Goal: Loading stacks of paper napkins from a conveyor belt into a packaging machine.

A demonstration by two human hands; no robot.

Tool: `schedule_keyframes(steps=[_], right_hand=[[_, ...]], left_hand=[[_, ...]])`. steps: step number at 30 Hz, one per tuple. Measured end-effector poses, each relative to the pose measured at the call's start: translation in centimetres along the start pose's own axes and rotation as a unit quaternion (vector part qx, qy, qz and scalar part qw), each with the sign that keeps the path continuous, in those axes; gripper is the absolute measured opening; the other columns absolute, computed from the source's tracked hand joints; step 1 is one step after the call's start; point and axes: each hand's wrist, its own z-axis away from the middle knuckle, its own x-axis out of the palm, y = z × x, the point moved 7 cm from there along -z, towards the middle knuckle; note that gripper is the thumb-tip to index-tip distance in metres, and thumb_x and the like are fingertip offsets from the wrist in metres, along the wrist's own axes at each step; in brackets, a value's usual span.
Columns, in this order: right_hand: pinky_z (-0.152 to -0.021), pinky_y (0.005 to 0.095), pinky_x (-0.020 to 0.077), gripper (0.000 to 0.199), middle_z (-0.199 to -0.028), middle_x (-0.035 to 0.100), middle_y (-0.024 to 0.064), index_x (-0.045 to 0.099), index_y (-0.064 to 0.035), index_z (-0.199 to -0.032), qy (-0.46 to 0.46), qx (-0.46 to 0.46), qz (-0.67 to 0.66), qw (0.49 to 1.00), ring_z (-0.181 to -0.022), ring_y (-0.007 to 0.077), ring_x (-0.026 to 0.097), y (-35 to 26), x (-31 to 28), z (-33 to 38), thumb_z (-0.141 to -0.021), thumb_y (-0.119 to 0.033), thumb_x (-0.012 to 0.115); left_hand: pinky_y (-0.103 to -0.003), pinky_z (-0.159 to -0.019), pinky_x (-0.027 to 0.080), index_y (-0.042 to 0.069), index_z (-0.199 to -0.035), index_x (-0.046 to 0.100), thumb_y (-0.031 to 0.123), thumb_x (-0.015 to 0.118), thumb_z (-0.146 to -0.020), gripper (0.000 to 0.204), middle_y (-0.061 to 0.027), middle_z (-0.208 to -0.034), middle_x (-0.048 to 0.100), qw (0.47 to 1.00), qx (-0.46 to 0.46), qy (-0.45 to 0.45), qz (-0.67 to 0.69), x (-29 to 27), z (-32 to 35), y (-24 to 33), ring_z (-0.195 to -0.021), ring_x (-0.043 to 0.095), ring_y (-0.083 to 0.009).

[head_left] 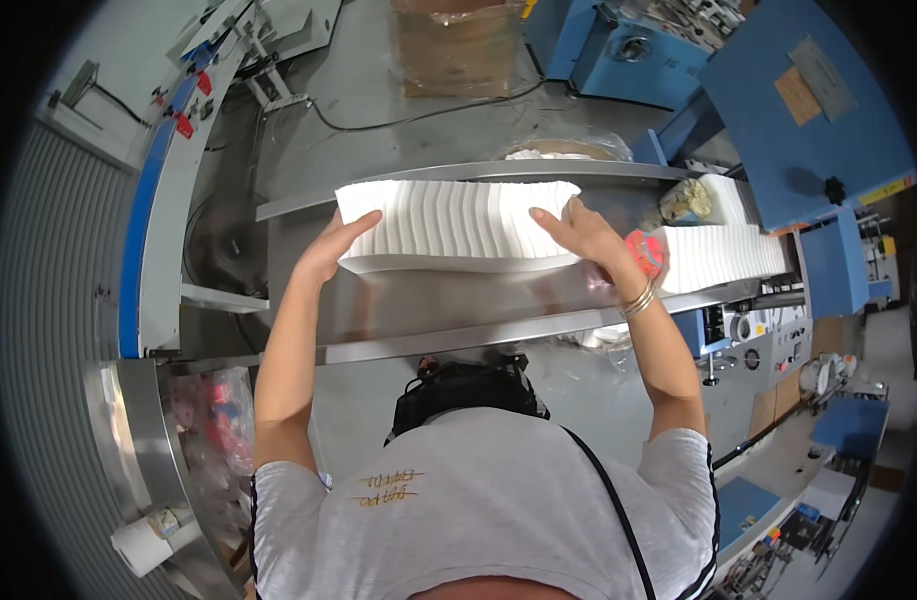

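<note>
My two hands grip a long stack of thin white folded sheets point(459, 225), like paper napkins or tissues, over a shiny metal trough table point(429, 305). My left hand point(337, 243) clasps its left end, thumb on top and fingers out of sight behind the end. At the other end my right hand point(579, 232) presses with its thumb on the upper face, fingers curled around the far side. The stack bows slightly along its length. To the right, a second row of white folded sheets point(724, 258) lies by the machine, with a pink-orange object point(644, 255) at its near end.
A blue machine point(804, 110) stands at the right end of the trough. Beside the white row is a container with yellowish contents point(687, 203). Beyond the trough sits a cardboard box point(459, 55). A white paper roll point(149, 543) and plastic-wrapped pink packs point(224, 420) are at lower left.
</note>
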Motion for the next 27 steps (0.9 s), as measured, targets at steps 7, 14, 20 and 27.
schedule_keyframes(steps=[7,14,20,27], right_hand=[[-0.1,0.0372,0.0444,0.1,-0.125,0.059,0.0283,0.046,0.0169,-0.131,-0.072,0.01,-0.234,0.97,-0.121,0.0344,0.056,-5.1,6.3,0.9,-0.088,-0.073,0.054],[-0.114,0.0679,0.0027,0.112,-0.166,0.007,0.0166,0.017,-0.0059,-0.158,-0.163,0.116,-0.348,0.916,-0.153,0.0344,0.002,-3.3,11.3,2.6,-0.083,-0.084,0.046],[-0.119,0.053,0.0075,0.108,-0.163,0.02,0.0179,0.024,-0.0009,-0.156,-0.176,0.092,-0.442,0.875,-0.152,0.0312,0.011,0.8,11.0,1.1,-0.085,-0.076,0.054],[-0.119,0.0384,0.0193,0.092,-0.152,0.042,0.0183,0.037,0.0033,-0.149,-0.177,0.061,-0.356,0.915,-0.145,0.026,0.031,-4.3,12.5,3.0,-0.086,-0.055,0.071]], left_hand=[[-0.047,-0.121,0.005,0.008,-0.159,0.016,0.057,0.069,-0.084,0.105,-0.0156,-0.163,0.021,0.997,-0.065,0.042,0.0,-11.0,6.0,-5.3,-0.152,0.011,-0.0315],[-0.043,-0.119,0.02,0.0,-0.155,0.023,0.048,0.072,-0.086,0.098,-0.0161,-0.157,0.035,0.998,-0.031,-0.045,0.024,-9.4,8.9,-5.6,-0.147,0.028,-0.0276],[-0.044,-0.118,0.023,-0.004,-0.152,0.028,0.058,0.071,-0.084,0.102,-0.0172,-0.153,0.04,0.99,-0.082,-0.005,0.111,-9.7,8.9,-6.0,-0.145,0.032,-0.0291],[-0.041,-0.117,0.025,-0.001,-0.143,0.048,0.061,0.071,-0.083,0.089,-0.0192,-0.145,0.05,0.992,-0.125,0.016,-0.019,-8.1,7.0,-6.6,-0.138,0.043,-0.0283]])
